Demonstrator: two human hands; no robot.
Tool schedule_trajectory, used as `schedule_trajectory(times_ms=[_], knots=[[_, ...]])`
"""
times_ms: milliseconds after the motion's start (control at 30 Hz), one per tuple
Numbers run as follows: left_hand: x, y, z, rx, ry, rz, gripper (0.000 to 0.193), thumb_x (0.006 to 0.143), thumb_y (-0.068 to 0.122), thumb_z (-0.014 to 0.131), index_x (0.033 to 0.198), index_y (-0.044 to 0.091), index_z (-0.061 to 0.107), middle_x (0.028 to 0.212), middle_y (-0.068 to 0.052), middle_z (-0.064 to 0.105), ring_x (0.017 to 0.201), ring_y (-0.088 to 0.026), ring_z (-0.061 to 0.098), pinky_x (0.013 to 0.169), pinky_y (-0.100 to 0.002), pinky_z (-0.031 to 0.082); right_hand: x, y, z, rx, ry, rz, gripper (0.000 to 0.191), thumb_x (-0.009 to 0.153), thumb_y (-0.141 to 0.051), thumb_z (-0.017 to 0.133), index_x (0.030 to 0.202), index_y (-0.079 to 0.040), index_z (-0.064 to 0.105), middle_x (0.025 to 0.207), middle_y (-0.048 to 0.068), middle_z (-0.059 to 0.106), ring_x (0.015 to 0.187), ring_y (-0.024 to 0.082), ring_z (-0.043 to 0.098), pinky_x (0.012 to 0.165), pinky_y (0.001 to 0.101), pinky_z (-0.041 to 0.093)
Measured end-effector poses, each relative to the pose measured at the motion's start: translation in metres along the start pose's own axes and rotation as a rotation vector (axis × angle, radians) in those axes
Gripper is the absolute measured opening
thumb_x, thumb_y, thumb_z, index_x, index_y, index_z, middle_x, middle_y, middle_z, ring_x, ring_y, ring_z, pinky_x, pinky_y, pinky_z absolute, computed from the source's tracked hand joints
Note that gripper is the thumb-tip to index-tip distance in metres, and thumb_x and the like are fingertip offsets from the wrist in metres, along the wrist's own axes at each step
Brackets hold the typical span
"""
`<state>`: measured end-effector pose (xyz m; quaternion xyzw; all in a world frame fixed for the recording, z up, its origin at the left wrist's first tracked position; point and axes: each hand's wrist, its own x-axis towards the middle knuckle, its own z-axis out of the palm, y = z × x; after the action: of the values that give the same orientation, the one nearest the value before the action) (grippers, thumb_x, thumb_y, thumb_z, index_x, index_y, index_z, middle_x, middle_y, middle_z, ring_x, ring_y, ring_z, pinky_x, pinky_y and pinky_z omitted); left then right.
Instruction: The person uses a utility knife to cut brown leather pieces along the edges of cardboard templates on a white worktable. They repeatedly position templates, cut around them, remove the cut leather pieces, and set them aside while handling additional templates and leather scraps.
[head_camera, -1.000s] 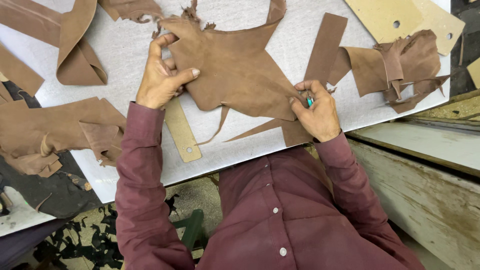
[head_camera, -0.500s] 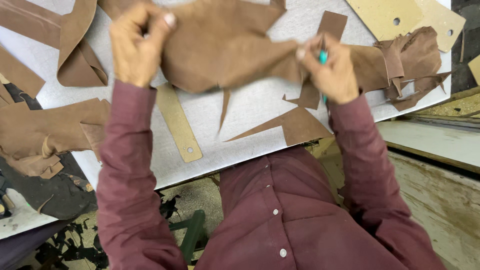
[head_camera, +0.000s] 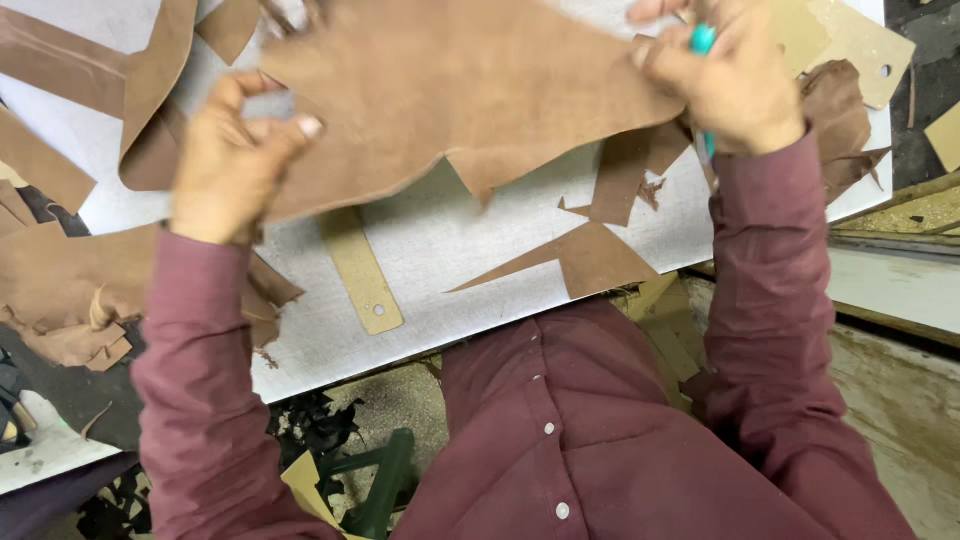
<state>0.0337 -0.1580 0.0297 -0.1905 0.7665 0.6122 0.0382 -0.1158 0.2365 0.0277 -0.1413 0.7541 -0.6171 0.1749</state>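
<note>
A large irregular piece of brown leather (head_camera: 450, 95) is lifted above the white cutting board (head_camera: 450, 240). My left hand (head_camera: 235, 155) pinches its left edge between thumb and fingers. My right hand (head_camera: 735, 80) grips the leather's right edge and also holds a teal-handled tool (head_camera: 702, 42), of which only the handle shows. A tan cardboard strip with a hole (head_camera: 360, 270) lies on the board under the leather. A pointed brown offcut (head_camera: 580, 260) lies flat near the board's front edge.
Brown leather scraps are piled at the left (head_camera: 70, 300) and at the right behind my right hand (head_camera: 840, 110). Tan cardboard templates (head_camera: 860, 45) lie at the top right. Dark scraps (head_camera: 320, 420) litter the floor below the board's front edge.
Both hands have lifted the large leather piece off the board and carried it up and away from me. The pointed offcut stayed on the board.
</note>
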Motion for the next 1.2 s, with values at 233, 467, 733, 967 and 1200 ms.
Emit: schedule_trajectory(times_ms=[233, 467, 733, 967, 1200], knots=[[-0.039, -0.082, 0.036, 0.528, 0.142, 0.045, 0.054, 0.086, 0.009, 0.085, 0.123, 0.001, 0.047, 0.079, -0.007, 0.065, 0.067, -0.021, 0.067, 0.062, -0.034, 0.055, -0.054, 0.089, 0.024, -0.405, 0.053, 0.031, 0.036, 0.094, -0.014, 0.081, 0.122, 0.003, 0.067, 0.088, 0.004, 0.064, 0.077, 0.010, 0.057, 0.068, 0.0265, 0.048], [-0.046, -0.082, 0.055, 1.062, 0.218, 0.206, 0.061, 0.087, 0.015, 0.083, 0.134, -0.003, 0.050, 0.109, -0.025, 0.065, 0.096, -0.034, 0.065, 0.085, -0.049, 0.053, -0.069, 0.082, 0.024, -0.618, 0.052, 0.108, 0.032, 0.090, -0.019, 0.079, 0.116, -0.002, 0.072, 0.072, 0.009, 0.063, 0.060, 0.016, 0.053, 0.058, 0.0325, 0.046], [-0.036, -0.117, 0.169, 1.032, 0.095, 0.590, 0.091, 0.100, 0.059, 0.062, 0.158, -0.006, 0.035, 0.164, -0.028, 0.032, 0.154, -0.041, 0.030, 0.128, -0.053, 0.025, -0.039, 0.065, 0.032, -0.764, 0.082, -0.392, 0.034, 0.098, -0.023, 0.085, 0.119, -0.004, 0.066, 0.105, 0.013, 0.071, 0.095, 0.023, 0.069, 0.086, 0.0352, 0.057], [-0.025, -0.100, 0.164, 1.096, 0.032, 0.587, 0.098, 0.099, 0.069, 0.059, 0.164, 0.002, 0.029, 0.170, -0.017, 0.024, 0.157, -0.038, 0.017, 0.130, -0.054, 0.013, 0.047, 0.052, 0.079, -0.905, -0.390, -0.657, 0.052, 0.086, -0.022, 0.078, 0.133, -0.005, 0.065, 0.128, 0.016, 0.073, 0.086, 0.036, 0.072, 0.071, 0.0439, 0.057], [0.003, -0.101, 0.145, 1.115, 0.106, 0.490, 0.102, 0.099, 0.073, 0.056, 0.164, 0.000, 0.026, 0.170, -0.018, 0.021, 0.156, -0.041, 0.013, 0.128, -0.057, 0.011, 0.063, 0.005, 0.050, -1.204, -0.543, -0.393, 0.040, 0.091, -0.041, 0.082, 0.111, -0.007, 0.078, 0.075, 0.018, 0.071, 0.068, 0.036, 0.069, 0.064, 0.0464, 0.056]])
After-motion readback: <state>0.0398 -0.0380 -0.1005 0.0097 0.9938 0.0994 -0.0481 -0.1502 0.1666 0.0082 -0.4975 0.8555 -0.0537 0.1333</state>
